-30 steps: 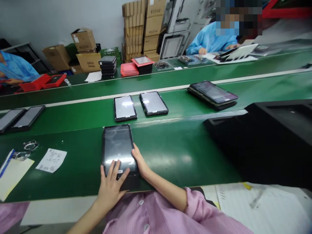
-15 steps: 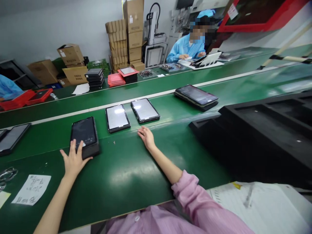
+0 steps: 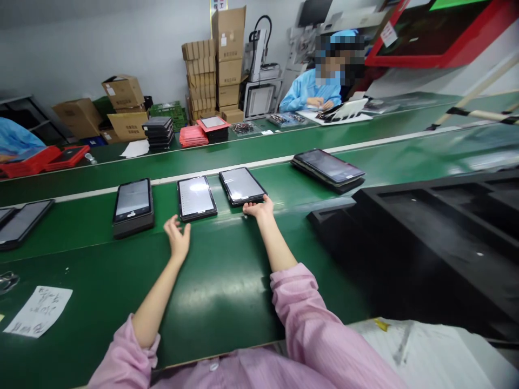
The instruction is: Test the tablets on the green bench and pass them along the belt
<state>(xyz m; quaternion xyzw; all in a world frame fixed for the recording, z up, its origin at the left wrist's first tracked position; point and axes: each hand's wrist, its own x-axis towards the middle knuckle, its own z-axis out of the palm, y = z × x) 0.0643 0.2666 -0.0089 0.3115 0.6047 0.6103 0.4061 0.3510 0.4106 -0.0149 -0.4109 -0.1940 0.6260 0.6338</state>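
Observation:
My left hand (image 3: 177, 237) is off the table surface with its fingers loosely apart and nothing in it. It is close to the lower left corner of a lit tablet (image 3: 197, 195). My right hand (image 3: 259, 208) has its palm turned up and fingers partly spread at the near edge of a second lit tablet (image 3: 243, 185). Its fingertips appear to meet that edge, without a grip around it. Farther left, a tablet with a dimmer screen (image 3: 133, 199) rests on a thick dark base.
Stacked tablets (image 3: 330, 165) lie at the right on the green belt. A large black tray (image 3: 405, 243) takes up the right side. A handwritten paper (image 3: 40, 310) lies at the left. Across the belt sits a co-worker in blue (image 3: 312, 92), beside cardboard boxes (image 3: 229, 54).
My left hand has left the dark tablet and moved right. That tablet now lies farther away, its screen lighter. My right hand has shifted right to the second lit tablet's edge.

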